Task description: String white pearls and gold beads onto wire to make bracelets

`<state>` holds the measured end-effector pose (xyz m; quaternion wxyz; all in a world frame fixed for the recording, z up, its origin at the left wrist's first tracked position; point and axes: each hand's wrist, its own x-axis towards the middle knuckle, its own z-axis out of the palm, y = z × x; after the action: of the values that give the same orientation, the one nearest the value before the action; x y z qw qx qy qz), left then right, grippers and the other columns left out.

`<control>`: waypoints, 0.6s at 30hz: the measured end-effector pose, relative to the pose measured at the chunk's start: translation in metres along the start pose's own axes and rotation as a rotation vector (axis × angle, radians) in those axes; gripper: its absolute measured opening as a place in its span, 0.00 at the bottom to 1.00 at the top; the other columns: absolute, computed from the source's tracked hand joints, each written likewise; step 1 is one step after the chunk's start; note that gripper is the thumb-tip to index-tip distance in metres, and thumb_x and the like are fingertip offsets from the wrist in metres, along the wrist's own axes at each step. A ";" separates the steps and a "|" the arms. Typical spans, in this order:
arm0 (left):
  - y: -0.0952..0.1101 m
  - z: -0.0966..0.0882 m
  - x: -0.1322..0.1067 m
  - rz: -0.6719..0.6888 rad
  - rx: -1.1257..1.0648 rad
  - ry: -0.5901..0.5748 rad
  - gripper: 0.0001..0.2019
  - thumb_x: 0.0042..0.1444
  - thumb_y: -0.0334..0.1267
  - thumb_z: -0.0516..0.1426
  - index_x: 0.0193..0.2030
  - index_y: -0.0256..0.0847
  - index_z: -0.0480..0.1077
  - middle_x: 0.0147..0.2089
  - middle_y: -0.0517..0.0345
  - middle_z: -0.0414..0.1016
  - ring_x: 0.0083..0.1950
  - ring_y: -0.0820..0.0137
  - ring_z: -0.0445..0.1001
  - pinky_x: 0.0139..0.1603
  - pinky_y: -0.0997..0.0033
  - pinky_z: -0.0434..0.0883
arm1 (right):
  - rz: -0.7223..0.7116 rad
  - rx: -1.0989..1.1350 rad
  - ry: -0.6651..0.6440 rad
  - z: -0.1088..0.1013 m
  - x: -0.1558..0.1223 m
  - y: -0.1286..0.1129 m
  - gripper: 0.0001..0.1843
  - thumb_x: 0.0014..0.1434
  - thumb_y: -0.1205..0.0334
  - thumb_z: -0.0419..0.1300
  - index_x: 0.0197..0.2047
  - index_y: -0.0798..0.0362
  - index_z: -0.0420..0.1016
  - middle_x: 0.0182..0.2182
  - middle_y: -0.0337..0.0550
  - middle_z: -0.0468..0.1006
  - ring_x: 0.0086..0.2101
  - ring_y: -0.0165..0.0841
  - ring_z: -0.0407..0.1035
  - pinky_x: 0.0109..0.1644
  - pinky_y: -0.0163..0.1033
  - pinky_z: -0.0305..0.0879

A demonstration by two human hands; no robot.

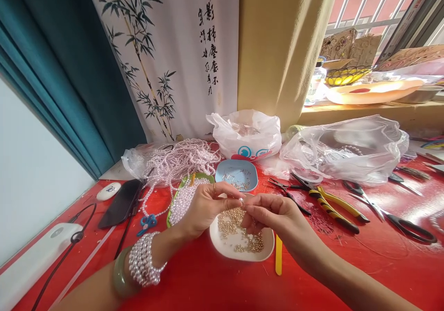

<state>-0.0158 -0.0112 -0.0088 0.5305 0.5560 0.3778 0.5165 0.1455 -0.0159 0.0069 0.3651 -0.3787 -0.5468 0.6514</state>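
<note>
Over a white dish (222, 252) of small gold beads (250, 245), my two hands meet fingertip to fingertip. Thumb and index finger of my left hand (208, 204) pinch a small white pearl bead (241, 200). Closed in a pinch right beside it is my right hand (277, 211); whatever thin thing it holds is too small to make out. A green tray (169, 219) of white pearl beads (187, 201) lies by my left wrist, which wears a pearl bracelet (144, 260) and a jade bangle (120, 274). Behind the dish sits a blue tray (222, 167) with small metal pieces.
Pearl strands (183, 158) are heaped at the back left, near a phone (120, 204) and blue clip (147, 223). Plastic bags (249, 137) stand behind. On the right lie pliers (333, 204) and scissors (398, 221). A yellow stick (279, 255) lies beside the dish.
</note>
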 end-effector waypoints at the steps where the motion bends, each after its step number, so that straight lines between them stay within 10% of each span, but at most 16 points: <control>1: 0.000 0.000 0.000 0.005 -0.004 -0.005 0.02 0.41 0.32 0.63 0.25 0.41 0.75 0.29 0.60 0.73 0.33 0.73 0.69 0.37 0.73 0.66 | -0.002 -0.001 0.000 0.000 0.000 0.000 0.10 0.46 0.58 0.60 0.20 0.55 0.72 0.19 0.39 0.75 0.20 0.25 0.66 0.25 0.31 0.62; 18: -0.002 -0.001 0.000 -0.116 -0.147 -0.077 0.03 0.41 0.31 0.63 0.25 0.42 0.76 0.36 0.57 0.74 0.42 0.70 0.70 0.47 0.69 0.64 | -0.012 0.050 -0.042 -0.001 0.002 0.007 0.17 0.45 0.51 0.63 0.29 0.53 0.62 0.24 0.41 0.77 0.27 0.31 0.72 0.33 0.37 0.68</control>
<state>-0.0169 -0.0107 -0.0106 0.6129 0.5122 0.3500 0.4894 0.1447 -0.0146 0.0001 0.3669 -0.3524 -0.5403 0.6703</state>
